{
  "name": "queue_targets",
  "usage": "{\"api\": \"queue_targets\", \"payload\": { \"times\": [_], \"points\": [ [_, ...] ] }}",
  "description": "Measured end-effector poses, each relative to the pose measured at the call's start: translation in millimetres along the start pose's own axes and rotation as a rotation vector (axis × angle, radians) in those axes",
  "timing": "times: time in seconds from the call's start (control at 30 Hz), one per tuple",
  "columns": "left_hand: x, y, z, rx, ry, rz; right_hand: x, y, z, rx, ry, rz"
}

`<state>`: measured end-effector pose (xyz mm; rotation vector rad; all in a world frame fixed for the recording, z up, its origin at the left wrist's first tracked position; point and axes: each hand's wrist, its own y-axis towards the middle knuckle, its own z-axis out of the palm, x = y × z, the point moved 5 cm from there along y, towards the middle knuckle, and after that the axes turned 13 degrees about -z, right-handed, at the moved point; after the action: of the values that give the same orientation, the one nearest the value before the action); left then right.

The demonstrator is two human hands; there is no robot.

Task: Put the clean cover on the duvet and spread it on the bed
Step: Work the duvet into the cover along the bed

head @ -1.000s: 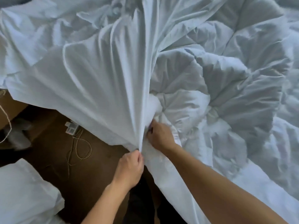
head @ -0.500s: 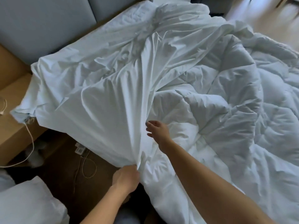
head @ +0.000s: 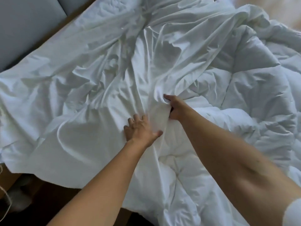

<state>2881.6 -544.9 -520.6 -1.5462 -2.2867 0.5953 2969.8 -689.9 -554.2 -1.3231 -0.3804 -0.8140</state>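
The thin white fabric cover [head: 81,95] looks soft and light; the right hand [head: 175,108] grasps its bunched fold [head: 158,111] at frame centre, the left hand [head: 140,131], released, presses it flat.

Grey padded panel [head: 24,30] up in the left corner. Thin pale cord [head: 8,201] down by dark floor [head: 48,199].

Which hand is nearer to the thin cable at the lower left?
Left. The left hand rests flat on the cover, up and right of the cable; the right hand grips a cover fold further right.
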Motion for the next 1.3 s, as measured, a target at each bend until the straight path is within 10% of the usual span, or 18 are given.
{"api": "queue_targets", "payload": {
  "times": [0.13, 0.3, 0.4, 0.57, 0.73, 0.9, 1.0, 1.13, 1.3],
  "points": [
    [-22, -1, 25, 0.067, 0.055, 0.137, -4, -19, -77, -0.114, 0.024, -0.155],
    [-94, -99, 60, 0.323, 0.118, 0.633, -44, -104, -270, -0.752, -0.145, -0.089],
    [-107, -140, 83, 0.440, 0.255, 0.686, -68, -119, -286, -0.533, 0.106, -0.060],
    [-94, -118, 63, 0.022, 0.041, 0.452, -77, -126, -205, 0.052, 0.088, 0.103],
    [-89, -122, 85, -0.007, 0.235, 0.269, -111, -134, -188, 0.002, 0.136, 0.066],
    [-114, -176, 124, 0.185, 0.261, 0.429, -125, -169, -290, -0.461, -0.312, 0.052],
    [-149, -238, 155, 0.245, 0.203, 0.549, -128, -202, -355, -0.727, -0.170, -0.007],
    [-145, -255, 176, 0.163, 0.143, 0.445, -155, -227, -339, -0.231, 0.296, 0.075],
    [-91, -255, 175, -0.087, -0.094, 0.306, -197, -233, -254, 0.149, 0.103, 0.050]
  ]
}}
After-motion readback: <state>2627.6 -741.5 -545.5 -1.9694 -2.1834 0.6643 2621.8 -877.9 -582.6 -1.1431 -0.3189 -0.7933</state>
